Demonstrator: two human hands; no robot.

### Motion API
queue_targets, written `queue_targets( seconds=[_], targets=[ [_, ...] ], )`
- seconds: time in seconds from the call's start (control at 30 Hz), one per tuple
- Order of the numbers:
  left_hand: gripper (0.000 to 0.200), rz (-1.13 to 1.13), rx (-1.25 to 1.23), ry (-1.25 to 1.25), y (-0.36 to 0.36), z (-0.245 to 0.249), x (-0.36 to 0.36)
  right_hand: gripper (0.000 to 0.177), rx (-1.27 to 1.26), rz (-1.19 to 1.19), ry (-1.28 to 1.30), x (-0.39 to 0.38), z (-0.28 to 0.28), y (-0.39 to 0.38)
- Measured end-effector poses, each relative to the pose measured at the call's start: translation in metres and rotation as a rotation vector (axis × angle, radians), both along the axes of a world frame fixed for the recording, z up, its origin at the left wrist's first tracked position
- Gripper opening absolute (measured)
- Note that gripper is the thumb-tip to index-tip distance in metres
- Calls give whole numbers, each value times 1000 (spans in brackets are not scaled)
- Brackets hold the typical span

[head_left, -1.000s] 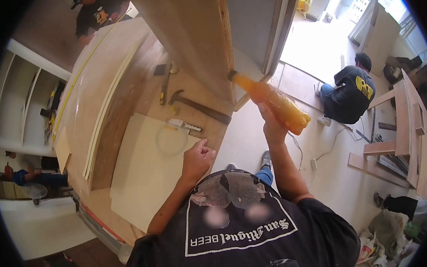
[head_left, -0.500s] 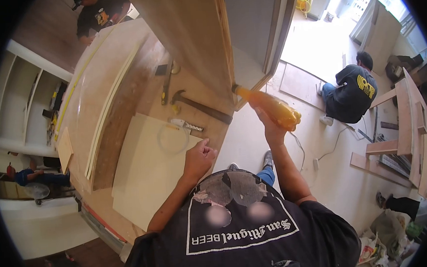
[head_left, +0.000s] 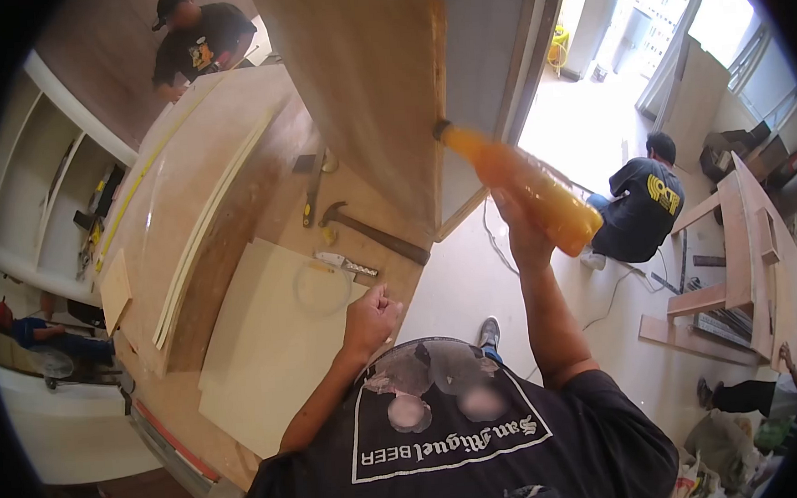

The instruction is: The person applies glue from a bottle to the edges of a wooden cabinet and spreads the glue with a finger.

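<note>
My right hand [head_left: 527, 227] is wrapped round an orange glue-like bottle [head_left: 546, 194], whose dark tip points up and left against the edge of an upright wooden panel [head_left: 361, 78]. My left hand [head_left: 373, 319] is curled closed over the front edge of the workbench; whatever its fingers may hold is too small to make out. Just beyond it lies a metal tool with a pale handle [head_left: 346, 264]. Farther back a claw hammer [head_left: 375, 234] rests on the wood, with a yellow-and-black tool [head_left: 313, 195] to its left.
A pale sheet [head_left: 258, 340] and a long curved wooden piece [head_left: 201, 161] lie on the bench. One person stands at the back left [head_left: 203, 42]; another crouches on the floor at right [head_left: 647, 202]. A wooden frame [head_left: 750, 255] stands far right.
My right hand and the bottle have come closer and slightly right, and the bottle looks larger. The view has shifted a little. My left hand stays closed near the bench edge.
</note>
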State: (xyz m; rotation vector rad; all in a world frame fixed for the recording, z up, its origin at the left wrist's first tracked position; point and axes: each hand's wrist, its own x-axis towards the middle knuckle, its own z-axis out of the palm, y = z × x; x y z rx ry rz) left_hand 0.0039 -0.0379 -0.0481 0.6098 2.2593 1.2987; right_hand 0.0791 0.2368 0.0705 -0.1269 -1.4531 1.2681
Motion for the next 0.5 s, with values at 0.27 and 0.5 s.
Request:
queue_targets(
  seconds=[0.27, 0.5],
  targets=[
    [58, 18, 43, 1, -16, -16, -4, 38, -16, 57, 91, -3, 44, -13],
    [57, -3, 61, -5, -11, -17, -2, 27, 303, -222, 61, -16, 91, 11]
  ],
)
